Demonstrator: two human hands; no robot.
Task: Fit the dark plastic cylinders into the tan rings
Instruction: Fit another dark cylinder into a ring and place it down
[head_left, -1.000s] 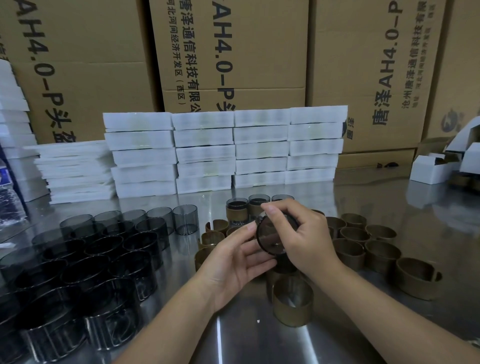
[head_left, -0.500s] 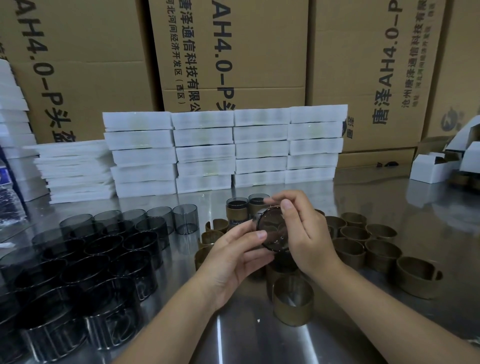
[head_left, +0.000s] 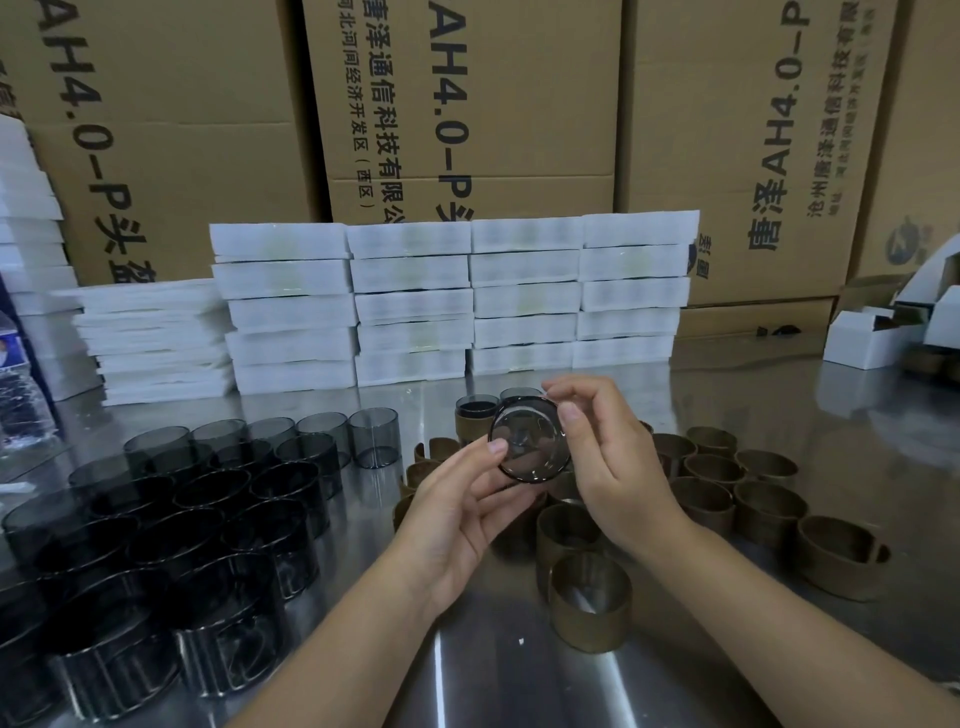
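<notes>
Both hands share the grip on one dark plastic cylinder (head_left: 529, 440), raised above the steel table (head_left: 519, 686) with its open end tipped toward the camera. Left hand (head_left: 460, 512) lies palm-up under it, the fingertips (head_left: 496, 448) pressing its lower left rim. Right hand (head_left: 605, 457) closes over its right side, thumb on the near rim and index finger curled over the top.

Directly below the held cylinder, tan rings (head_left: 727, 499) stand in a cluster spreading to its right, with the nearest ring (head_left: 590, 603) toward the camera. Left of the held cylinder, the loose dark cylinders (head_left: 171, 519) stand packed together. Just behind it, a cylinder already seated in a ring (head_left: 475, 415) stands upright. Farther back, stacked white foam blocks (head_left: 452, 299) sit before cardboard cartons (head_left: 467, 104).
</notes>
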